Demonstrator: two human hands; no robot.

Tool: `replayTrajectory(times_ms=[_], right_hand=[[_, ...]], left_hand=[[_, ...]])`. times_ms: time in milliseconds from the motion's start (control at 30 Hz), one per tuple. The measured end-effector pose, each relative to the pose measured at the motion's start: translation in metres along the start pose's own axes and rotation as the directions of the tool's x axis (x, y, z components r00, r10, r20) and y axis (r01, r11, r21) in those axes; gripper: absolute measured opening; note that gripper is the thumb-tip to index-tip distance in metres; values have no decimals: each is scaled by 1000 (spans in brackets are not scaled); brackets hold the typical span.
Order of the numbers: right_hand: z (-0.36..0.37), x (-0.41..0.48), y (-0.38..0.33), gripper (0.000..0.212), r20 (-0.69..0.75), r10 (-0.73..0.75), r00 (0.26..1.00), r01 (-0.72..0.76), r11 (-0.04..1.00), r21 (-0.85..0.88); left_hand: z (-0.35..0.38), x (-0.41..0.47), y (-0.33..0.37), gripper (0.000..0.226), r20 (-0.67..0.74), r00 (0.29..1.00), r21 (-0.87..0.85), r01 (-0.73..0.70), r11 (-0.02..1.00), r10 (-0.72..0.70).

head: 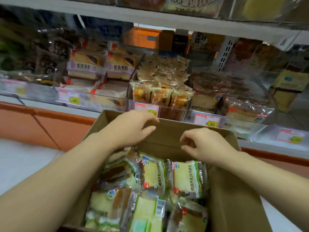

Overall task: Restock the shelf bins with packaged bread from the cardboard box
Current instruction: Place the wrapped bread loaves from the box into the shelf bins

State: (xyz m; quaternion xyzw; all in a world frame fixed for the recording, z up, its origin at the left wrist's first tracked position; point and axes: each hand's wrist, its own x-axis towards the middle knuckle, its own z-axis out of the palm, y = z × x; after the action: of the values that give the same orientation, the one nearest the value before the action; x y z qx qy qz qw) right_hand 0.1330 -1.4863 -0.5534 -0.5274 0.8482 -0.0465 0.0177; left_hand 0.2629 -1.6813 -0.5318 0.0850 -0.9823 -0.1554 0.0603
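An open cardboard box (232,190) fills the lower middle of the head view and holds several packaged bread loaves (185,179) in clear wrappers with green print. My left hand (132,128) hovers over the box's far left corner, fingers relaxed and empty. My right hand (205,144) hangs above the far inner wall of the box, fingers loosely curled, holding nothing. Just beyond the box, a clear shelf bin (173,111) holds a row of upright bread packs (160,96).
Left of that bin sit purple-labelled sandwich bread packs (87,66). A right-hand bin (232,104) holds more wrapped bread behind a price tag (207,120). Orange boxes (143,37) stand at the shelf's back. An upper shelf edge (150,15) runs overhead. An orange base panel (55,124) lies below.
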Motion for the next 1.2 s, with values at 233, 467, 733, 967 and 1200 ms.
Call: replayTrajectory(times_ms=[233, 467, 733, 967, 1200], right_hand=[[54, 4, -30, 44, 597, -47, 801, 14, 998, 60], [114, -21, -38, 63, 834, 4, 551, 82, 995, -59], [123, -25, -36, 50, 806, -14, 592, 90, 995, -49], [54, -14, -41, 30, 633, -83, 769, 36, 996, 87], [-29, -27, -34, 33, 346, -69, 936, 7, 984, 178]], left_hand=[[23, -51, -24, 43, 294, 936, 23, 197, 980, -195], [41, -61, -34, 44, 327, 929, -14, 187, 982, -172], [45, -54, -32, 49, 351, 926, 5, 151, 989, -143], [44, -58, -12, 50, 407, 910, -106, 131, 986, -77], [37, -48, 38, 73, 375, 926, -232, 47, 972, 45]])
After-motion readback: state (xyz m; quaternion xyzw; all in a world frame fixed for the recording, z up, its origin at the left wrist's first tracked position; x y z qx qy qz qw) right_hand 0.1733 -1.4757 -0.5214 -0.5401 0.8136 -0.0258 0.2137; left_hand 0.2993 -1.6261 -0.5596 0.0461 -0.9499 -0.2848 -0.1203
